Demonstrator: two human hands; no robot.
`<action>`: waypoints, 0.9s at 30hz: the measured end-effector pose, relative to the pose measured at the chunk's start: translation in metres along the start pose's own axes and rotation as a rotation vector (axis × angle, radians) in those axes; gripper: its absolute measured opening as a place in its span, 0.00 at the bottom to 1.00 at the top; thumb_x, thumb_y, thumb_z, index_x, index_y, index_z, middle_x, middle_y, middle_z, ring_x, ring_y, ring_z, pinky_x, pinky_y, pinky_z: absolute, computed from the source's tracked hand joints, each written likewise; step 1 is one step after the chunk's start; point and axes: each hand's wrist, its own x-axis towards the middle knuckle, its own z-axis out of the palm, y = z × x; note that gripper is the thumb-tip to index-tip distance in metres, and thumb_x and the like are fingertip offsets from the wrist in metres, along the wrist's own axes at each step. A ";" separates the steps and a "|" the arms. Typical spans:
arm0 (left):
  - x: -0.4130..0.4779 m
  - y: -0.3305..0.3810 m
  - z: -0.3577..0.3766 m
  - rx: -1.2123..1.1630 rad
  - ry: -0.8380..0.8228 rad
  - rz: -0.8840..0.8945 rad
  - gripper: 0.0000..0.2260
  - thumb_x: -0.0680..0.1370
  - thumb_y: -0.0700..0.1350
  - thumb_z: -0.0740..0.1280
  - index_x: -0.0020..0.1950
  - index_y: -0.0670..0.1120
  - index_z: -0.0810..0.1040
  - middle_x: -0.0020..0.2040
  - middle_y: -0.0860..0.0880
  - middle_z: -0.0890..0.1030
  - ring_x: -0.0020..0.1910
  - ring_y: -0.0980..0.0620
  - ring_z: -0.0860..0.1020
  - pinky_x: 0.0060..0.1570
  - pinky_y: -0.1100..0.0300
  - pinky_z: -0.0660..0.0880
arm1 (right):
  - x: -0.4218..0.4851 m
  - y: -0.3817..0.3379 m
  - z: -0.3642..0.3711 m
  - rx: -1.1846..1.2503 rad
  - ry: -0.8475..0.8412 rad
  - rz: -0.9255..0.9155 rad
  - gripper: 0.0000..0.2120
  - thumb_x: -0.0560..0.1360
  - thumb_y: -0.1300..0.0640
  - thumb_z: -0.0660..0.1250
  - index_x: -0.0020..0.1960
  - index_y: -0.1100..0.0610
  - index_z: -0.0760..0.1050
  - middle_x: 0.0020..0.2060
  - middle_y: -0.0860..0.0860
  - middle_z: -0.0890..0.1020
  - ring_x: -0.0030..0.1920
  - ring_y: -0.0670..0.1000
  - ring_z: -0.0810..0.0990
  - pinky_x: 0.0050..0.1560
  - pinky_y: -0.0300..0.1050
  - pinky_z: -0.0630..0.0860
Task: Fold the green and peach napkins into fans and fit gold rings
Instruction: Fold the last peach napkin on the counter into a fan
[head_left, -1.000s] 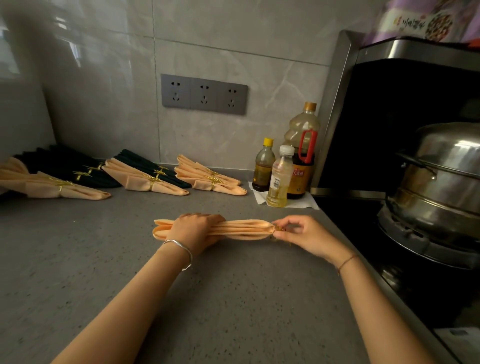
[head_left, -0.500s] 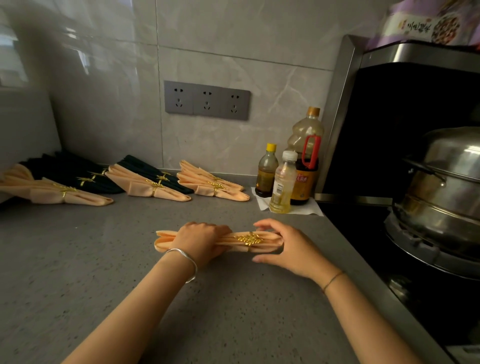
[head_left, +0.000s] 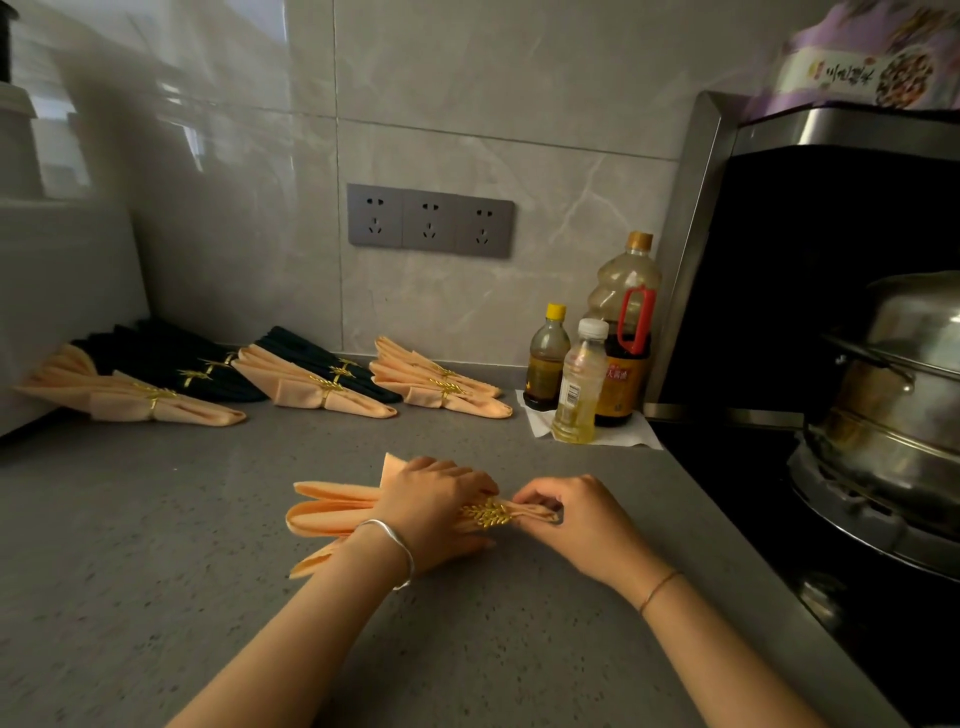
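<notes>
The peach napkin (head_left: 332, 512) lies on the grey counter (head_left: 156, 571), near the middle, in front of the person; the left hand (head_left: 436, 504) curls over its middle and grips the folds together; the right hand (head_left: 566, 519) pinches the thin end just right of the gold ring (head_left: 485, 514), which sits around the cloth between the two hands.

The napkin looks soft, light and floppy, so I think the folds will spring open if nobody holds them; the ring looks small, hard and smooth, so it may slide; the best place to hold is the tight bunch right beside the ring.

The napkin's long side runs left to right; the thin end points right, toward the stove; the folds spread open on the left like a fan.

Finished fans (head_left: 332, 400) lie far back on the left.
</notes>
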 end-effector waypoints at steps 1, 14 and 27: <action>0.000 -0.001 0.000 0.001 0.000 -0.003 0.23 0.76 0.61 0.63 0.69 0.57 0.66 0.67 0.55 0.72 0.67 0.54 0.68 0.69 0.58 0.59 | 0.000 0.000 0.000 0.009 -0.004 0.004 0.08 0.73 0.53 0.70 0.52 0.48 0.80 0.43 0.42 0.82 0.43 0.38 0.79 0.43 0.32 0.75; 0.006 -0.009 -0.006 0.129 0.000 -0.093 0.24 0.77 0.62 0.60 0.71 0.58 0.64 0.69 0.54 0.70 0.68 0.51 0.64 0.68 0.54 0.58 | 0.005 0.016 -0.012 0.095 -0.010 0.148 0.04 0.72 0.52 0.71 0.46 0.44 0.79 0.41 0.40 0.82 0.44 0.39 0.79 0.47 0.36 0.77; -0.003 -0.039 -0.015 0.076 -0.111 -0.069 0.20 0.77 0.55 0.66 0.68 0.58 0.68 0.65 0.54 0.74 0.64 0.53 0.70 0.65 0.57 0.64 | 0.015 -0.017 0.023 -0.009 -0.101 0.062 0.26 0.72 0.45 0.70 0.68 0.43 0.67 0.61 0.40 0.75 0.59 0.42 0.74 0.58 0.38 0.72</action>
